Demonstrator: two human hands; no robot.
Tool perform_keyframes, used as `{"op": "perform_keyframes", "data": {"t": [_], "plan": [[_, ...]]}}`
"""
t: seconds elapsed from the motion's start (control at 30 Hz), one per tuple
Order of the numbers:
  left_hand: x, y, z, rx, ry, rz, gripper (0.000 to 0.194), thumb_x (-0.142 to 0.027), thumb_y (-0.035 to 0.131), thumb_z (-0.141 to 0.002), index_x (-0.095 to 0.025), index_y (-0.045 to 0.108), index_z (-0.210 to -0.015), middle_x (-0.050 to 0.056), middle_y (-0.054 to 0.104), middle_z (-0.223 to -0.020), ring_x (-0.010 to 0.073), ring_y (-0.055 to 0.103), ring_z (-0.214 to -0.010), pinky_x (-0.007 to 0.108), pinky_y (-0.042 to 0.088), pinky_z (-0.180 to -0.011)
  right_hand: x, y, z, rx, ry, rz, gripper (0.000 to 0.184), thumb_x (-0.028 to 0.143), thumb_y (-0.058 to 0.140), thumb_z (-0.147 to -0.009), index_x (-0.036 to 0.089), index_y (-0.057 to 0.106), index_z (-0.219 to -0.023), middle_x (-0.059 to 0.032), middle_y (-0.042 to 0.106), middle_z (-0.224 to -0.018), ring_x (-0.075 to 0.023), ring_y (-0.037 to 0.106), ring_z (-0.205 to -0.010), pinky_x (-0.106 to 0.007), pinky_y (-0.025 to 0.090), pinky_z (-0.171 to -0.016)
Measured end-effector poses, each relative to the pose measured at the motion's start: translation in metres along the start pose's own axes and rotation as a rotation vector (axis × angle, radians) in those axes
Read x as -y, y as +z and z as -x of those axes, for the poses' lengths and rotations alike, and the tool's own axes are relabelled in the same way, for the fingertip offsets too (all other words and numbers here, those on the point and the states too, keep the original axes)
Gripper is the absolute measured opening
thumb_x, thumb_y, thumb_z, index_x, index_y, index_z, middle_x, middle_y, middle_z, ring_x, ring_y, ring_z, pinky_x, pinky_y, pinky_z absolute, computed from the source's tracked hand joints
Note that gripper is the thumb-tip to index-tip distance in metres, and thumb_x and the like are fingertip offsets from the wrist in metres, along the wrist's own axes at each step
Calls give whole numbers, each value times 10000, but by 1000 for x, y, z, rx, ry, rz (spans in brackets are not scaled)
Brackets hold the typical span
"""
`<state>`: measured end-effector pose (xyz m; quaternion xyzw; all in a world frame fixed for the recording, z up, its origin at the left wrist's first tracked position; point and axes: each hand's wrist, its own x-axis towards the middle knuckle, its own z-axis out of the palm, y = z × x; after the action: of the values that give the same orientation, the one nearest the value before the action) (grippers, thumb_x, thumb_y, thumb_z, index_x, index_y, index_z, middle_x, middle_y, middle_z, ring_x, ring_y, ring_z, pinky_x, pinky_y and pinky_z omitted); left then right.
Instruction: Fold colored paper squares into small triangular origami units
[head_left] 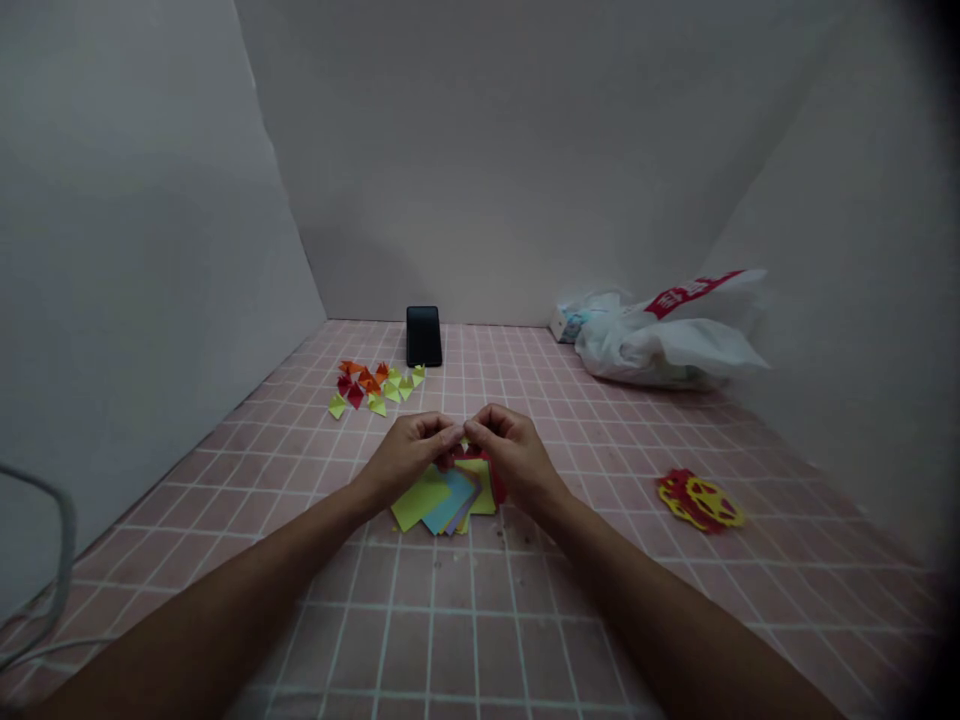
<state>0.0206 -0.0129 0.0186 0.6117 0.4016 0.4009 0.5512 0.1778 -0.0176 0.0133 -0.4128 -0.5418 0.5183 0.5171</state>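
My left hand (418,449) and my right hand (511,449) meet in the middle of the table, thumbs and forefingers pinched together. Between their fingertips is a small piece of folded yellow paper (465,442), mostly hidden by the fingers. Just beneath the hands lies a fanned stack of coloured paper sheets (452,497), with yellow, blue, purple and red showing. Farther off to the left, several small folded paper pieces (376,386) in orange, red and yellow lie spread in a loose group.
A black phone (424,336) lies near the back wall. At the back right, a white plastic bag (660,345) rests beside a small box (564,322). Red and yellow cut-out shapes (701,501) lie at the right. A grey cable (66,540) curves at the left edge.
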Motion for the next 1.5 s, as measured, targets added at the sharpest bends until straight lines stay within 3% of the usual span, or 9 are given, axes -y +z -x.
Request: {"op": "perform_keyframes", "data": {"t": [0.23,0.43,0.6,0.87,1.1,1.27,1.5], "plan": [[1,0,0,-46,37,-51,243,-352,623,-788,-143,584,-669,-24,557,-570,81,484,-511,215,384,-532,-3,-3,-2,-15,-10,8,306,410,592,-805,176,510,-625,31,499,-571,-106,510,-536,-231,432,-524],[3,-2,-2,-137,90,-44,254,-365,614,-799,-140,588,-685,-11,568,-618,84,485,-526,218,391,-527,2,-1,1,69,-21,80,292,420,584,-810,167,565,-665,7,555,-607,-108,516,-546,-240,446,-544],[5,-1,-1,-83,97,-13,247,-366,602,-817,-144,595,-710,-12,576,-647,83,494,-548,218,399,-553,5,1,4,48,-51,148,219,322,597,-788,172,563,-633,19,550,-549,-105,503,-516,-226,397,-506],[4,-2,-2,-72,85,-14,236,-361,637,-778,-145,578,-704,-31,539,-603,82,464,-533,218,371,-539,0,1,3,92,-52,150,261,372,544,-830,171,550,-662,11,553,-587,-106,516,-515,-235,403,-515],[-2,0,0,11,44,-107,232,-356,646,-750,-142,585,-684,-39,516,-568,79,428,-509,216,329,-515,3,0,2,70,-95,184,236,337,590,-795,179,519,-635,37,510,-545,-98,496,-489,-219,387,-480],[0,0,-1,-37,5,4,254,-362,648,-746,-143,559,-653,-45,501,-555,75,424,-515,217,324,-537,1,2,3,-21,-86,79,231,328,594,-790,178,521,-631,41,524,-543,-95,519,-481,-221,417,-492],[8,2,-4,-161,-63,261,290,-412,696,-706,-148,577,-706,-48,504,-571,76,438,-523,212,342,-544,-3,3,1,85,33,-1,220,353,667,-732,170,562,-670,3,632,-593,-106,555,-479,-235,444,-495]]}}
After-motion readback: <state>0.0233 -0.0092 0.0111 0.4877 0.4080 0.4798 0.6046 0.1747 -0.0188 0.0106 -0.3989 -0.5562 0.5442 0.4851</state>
